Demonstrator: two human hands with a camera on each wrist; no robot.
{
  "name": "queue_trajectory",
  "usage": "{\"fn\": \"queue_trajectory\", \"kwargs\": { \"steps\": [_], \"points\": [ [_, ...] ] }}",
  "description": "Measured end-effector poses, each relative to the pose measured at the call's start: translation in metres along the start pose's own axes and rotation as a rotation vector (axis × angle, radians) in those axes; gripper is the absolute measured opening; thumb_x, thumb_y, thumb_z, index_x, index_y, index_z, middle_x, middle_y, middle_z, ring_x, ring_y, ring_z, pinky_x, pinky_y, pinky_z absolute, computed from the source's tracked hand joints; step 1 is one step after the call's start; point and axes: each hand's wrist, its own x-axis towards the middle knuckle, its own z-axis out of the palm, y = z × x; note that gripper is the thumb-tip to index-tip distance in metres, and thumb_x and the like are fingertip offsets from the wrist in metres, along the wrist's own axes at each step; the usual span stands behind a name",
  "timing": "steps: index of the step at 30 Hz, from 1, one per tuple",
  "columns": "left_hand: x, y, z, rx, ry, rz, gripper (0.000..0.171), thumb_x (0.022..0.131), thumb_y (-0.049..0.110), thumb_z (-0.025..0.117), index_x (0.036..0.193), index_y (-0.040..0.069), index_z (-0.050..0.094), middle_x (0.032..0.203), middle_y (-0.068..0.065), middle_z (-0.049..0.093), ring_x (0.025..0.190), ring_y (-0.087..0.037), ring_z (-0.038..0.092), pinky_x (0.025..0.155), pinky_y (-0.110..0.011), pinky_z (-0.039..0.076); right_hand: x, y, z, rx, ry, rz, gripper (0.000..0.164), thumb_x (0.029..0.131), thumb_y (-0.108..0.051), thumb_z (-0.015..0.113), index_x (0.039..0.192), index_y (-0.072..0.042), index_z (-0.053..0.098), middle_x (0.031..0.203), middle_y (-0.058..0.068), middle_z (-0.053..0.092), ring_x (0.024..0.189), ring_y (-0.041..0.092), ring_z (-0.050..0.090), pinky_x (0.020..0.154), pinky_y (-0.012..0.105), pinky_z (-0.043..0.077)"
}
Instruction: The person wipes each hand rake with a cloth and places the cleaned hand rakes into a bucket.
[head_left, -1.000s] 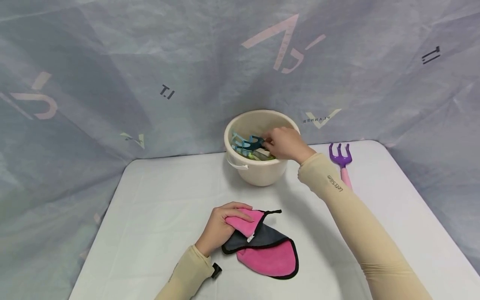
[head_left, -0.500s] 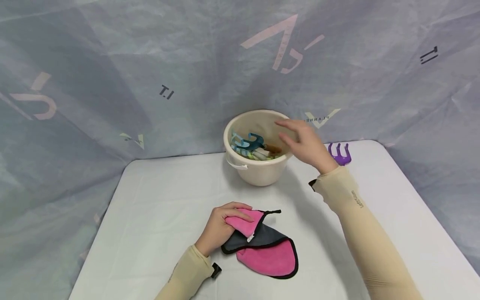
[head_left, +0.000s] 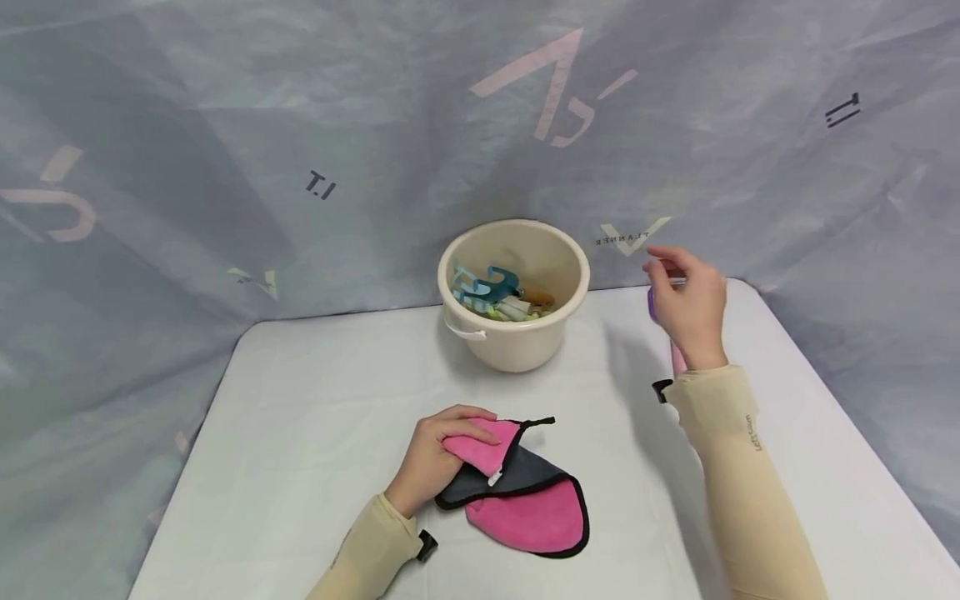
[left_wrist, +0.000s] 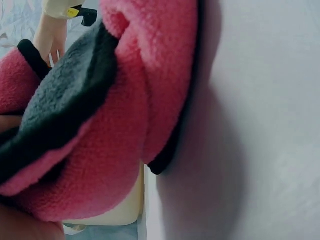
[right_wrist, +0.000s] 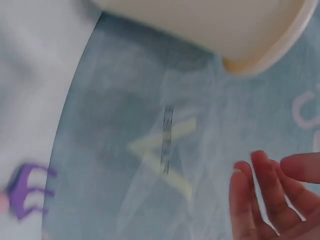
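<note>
My left hand grips one end of a pink and grey cloth with black edging, folded over itself on the table. In the left wrist view the cloth fills much of the picture and covers most of the fingers. To the right, my right hand is in the air with bent, loose fingers and nothing between them. It hides most of a hand fork with a pink handle. The right wrist view shows the fork's purple tines lying on the table, apart from the fingers.
A cream bucket with a white handle stands at the back of the white table. Inside lie a dark blue fork, light blue pieces and other items. A grey printed sheet hangs behind.
My right hand has left the dark blue fork in the bucket and moved right, over the purple hand fork. The left hand and cloth have stayed put.
</note>
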Motion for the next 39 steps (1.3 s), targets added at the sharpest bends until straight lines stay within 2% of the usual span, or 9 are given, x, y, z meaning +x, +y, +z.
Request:
{"fn": "queue_trajectory", "kwargs": {
  "steps": [5, 10, 14, 18, 21, 25, 32, 36, 39],
  "points": [
    [-0.004, -0.003, -0.002, -0.005, 0.029, 0.014, 0.045, 0.077, -0.022, 0.053, 0.083, 0.014, 0.079, 0.109, -0.008, 0.073, 0.108, -0.015, 0.063, 0.092, -0.033, 0.056, -0.011, 0.017, -0.010, -0.184, 0.023, 0.045, 0.027, 0.095, -0.024, 0.054, 0.106, -0.011, 0.076, 0.090, 0.015, 0.077, 0.074, 0.024, 0.065, 0.066, 0.047, 0.044],
    [-0.004, -0.002, -0.002, -0.012, 0.024, 0.022, 0.040, 0.080, -0.019, 0.056, 0.085, 0.012, 0.079, 0.110, -0.010, 0.073, 0.109, -0.017, 0.062, 0.092, -0.037, 0.056, -0.025, 0.051, -0.018, -0.333, 0.005, 0.095, 0.030, 0.095, -0.027, 0.053, 0.107, -0.010, 0.074, 0.088, 0.017, 0.076, 0.076, 0.035, 0.066, 0.067, 0.058, 0.043],
    [-0.001, 0.000, -0.001, -0.015, 0.010, 0.025, 0.040, 0.080, -0.020, 0.055, 0.086, 0.011, 0.079, 0.111, -0.011, 0.072, 0.110, -0.017, 0.062, 0.092, -0.038, 0.056, -0.038, 0.081, -0.021, -0.437, -0.207, 0.124, 0.034, 0.096, -0.029, 0.053, 0.116, -0.009, 0.071, 0.112, 0.022, 0.069, 0.091, 0.045, 0.061, 0.068, 0.063, 0.044],
    [0.001, 0.002, 0.001, -0.033, 0.000, 0.012, 0.039, 0.080, -0.020, 0.055, 0.086, 0.011, 0.079, 0.111, -0.011, 0.072, 0.109, -0.018, 0.062, 0.092, -0.036, 0.055, -0.047, 0.106, -0.017, -0.515, -0.455, 0.095, 0.043, 0.099, -0.032, 0.047, 0.132, -0.009, 0.061, 0.138, 0.029, 0.046, 0.109, 0.053, 0.048, 0.068, 0.070, 0.047],
    [0.003, 0.003, 0.002, -0.049, -0.008, 0.004, 0.039, 0.080, -0.020, 0.054, 0.086, 0.010, 0.079, 0.111, -0.012, 0.072, 0.109, -0.018, 0.062, 0.092, -0.035, 0.055, -0.050, 0.119, -0.015, -0.522, -0.583, 0.090, 0.047, 0.099, -0.032, 0.047, 0.139, -0.007, 0.053, 0.137, 0.031, 0.040, 0.110, 0.052, 0.044, 0.070, 0.070, 0.047],
    [0.003, 0.001, 0.004, -0.050, -0.017, 0.006, 0.037, 0.081, -0.018, 0.055, 0.086, 0.010, 0.079, 0.111, -0.012, 0.072, 0.108, -0.019, 0.063, 0.092, -0.036, 0.055, -0.050, 0.127, -0.014, -0.498, -0.648, 0.107, 0.055, 0.093, -0.027, 0.056, 0.142, -0.003, 0.047, 0.121, 0.032, 0.044, 0.102, 0.050, 0.049, 0.073, 0.068, 0.047],
    [0.005, -0.021, 0.007, -0.042, -0.084, 0.032, 0.047, 0.079, -0.017, 0.059, 0.109, 0.016, 0.075, 0.122, -0.006, 0.069, 0.117, -0.015, 0.059, 0.100, -0.044, 0.051, -0.046, 0.130, -0.012, -0.498, -0.636, 0.143, 0.046, 0.081, -0.021, 0.057, 0.122, -0.002, 0.049, 0.099, 0.031, 0.056, 0.084, 0.045, 0.056, 0.064, 0.057, 0.045],
    [0.005, -0.030, 0.008, -0.067, -0.085, 0.011, 0.028, 0.091, -0.002, 0.060, 0.112, 0.014, 0.071, 0.119, -0.005, 0.071, 0.113, -0.012, 0.060, 0.099, -0.039, 0.051, -0.044, 0.132, -0.013, -0.557, -0.610, 0.167, 0.046, 0.076, -0.025, 0.059, 0.113, 0.001, 0.047, 0.087, 0.028, 0.062, 0.078, 0.042, 0.059, 0.057, 0.051, 0.044],
    [0.003, -0.030, 0.007, -0.107, -0.024, -0.071, 0.017, 0.101, 0.011, 0.053, 0.108, 0.008, 0.068, 0.106, -0.009, 0.070, 0.101, -0.010, 0.060, 0.093, -0.031, 0.052, -0.044, 0.135, -0.015, -0.573, -0.584, 0.183, 0.043, 0.078, -0.025, 0.058, 0.107, 0.004, 0.047, 0.073, 0.023, 0.064, 0.073, 0.041, 0.061, 0.053, 0.049, 0.042]
  ]
}}
